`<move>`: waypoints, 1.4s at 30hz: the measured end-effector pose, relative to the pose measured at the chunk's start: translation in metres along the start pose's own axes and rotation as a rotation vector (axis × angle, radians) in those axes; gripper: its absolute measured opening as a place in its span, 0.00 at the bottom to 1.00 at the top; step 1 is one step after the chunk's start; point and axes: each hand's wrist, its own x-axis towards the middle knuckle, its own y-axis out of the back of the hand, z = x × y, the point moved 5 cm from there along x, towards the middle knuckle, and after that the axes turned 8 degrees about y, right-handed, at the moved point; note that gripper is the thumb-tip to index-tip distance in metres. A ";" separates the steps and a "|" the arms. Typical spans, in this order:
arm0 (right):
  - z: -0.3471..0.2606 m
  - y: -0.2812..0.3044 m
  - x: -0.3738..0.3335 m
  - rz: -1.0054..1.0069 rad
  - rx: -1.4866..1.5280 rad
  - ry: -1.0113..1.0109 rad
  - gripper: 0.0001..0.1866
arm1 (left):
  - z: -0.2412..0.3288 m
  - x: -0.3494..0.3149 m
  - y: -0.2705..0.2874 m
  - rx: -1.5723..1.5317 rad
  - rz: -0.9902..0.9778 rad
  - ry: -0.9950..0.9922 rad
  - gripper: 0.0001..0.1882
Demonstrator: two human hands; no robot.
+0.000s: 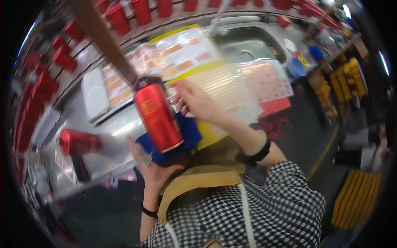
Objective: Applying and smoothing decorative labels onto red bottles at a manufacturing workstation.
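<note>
A shiny red cylinder (157,118) with gold markings lies tilted in front of me on a blue support (190,128). Its far end meets a black holder (148,82) at the foot of a brown bar. My right hand (194,101) is at the cylinder's upper right side, fingers curled in beside a small silvery part; what they hold, if anything, is hidden. At the near left of the blue support, my left hand (153,169) has its fingers spread and appears not to grip the cylinder. A second red cylinder (78,142) lies to the left on the metal bench.
Label sheets (178,53) with yellow edging lie beyond the cylinder, and a pale ribbed sheet (219,89) is to the right. A sink (248,43) sits at the back right, near a blue cup (296,67). Rows of red cylinders (118,18) stand along the back.
</note>
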 end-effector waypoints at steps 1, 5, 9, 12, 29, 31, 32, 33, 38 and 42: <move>-0.010 -0.005 -0.003 0.006 0.052 0.030 0.28 | 0.001 0.002 0.007 -0.066 -0.014 0.012 0.83; -0.022 -0.006 0.003 -0.069 0.045 0.103 0.23 | 0.017 0.026 0.029 -0.499 -0.027 0.134 0.83; -0.021 -0.023 0.006 -0.034 0.108 0.070 0.23 | 0.019 0.052 0.024 -1.025 -0.051 0.397 0.52; -0.022 -0.034 0.008 -0.024 0.103 0.067 0.24 | 0.022 0.071 0.015 -1.262 -0.169 0.510 0.48; -0.026 -0.045 0.005 0.072 -0.091 0.026 0.37 | 0.033 0.077 0.005 -1.198 -0.058 0.498 0.33; -0.026 -0.045 0.004 0.078 -0.091 0.009 0.38 | 0.034 0.078 0.005 -1.198 -0.067 0.489 0.33; -0.026 -0.045 0.005 0.079 -0.094 0.009 0.37 | 0.034 0.078 0.005 -1.200 -0.069 0.490 0.33; -0.026 -0.045 0.004 0.079 -0.096 0.009 0.37 | 0.035 0.078 0.005 -1.197 -0.062 0.483 0.34; -0.045 -0.044 -0.005 0.094 -0.057 0.017 0.28 | 0.023 0.081 0.011 -1.457 -0.114 0.529 0.37; -0.043 -0.027 -0.020 0.081 0.071 0.029 0.22 | 0.018 0.082 0.011 -1.357 -0.139 0.507 0.38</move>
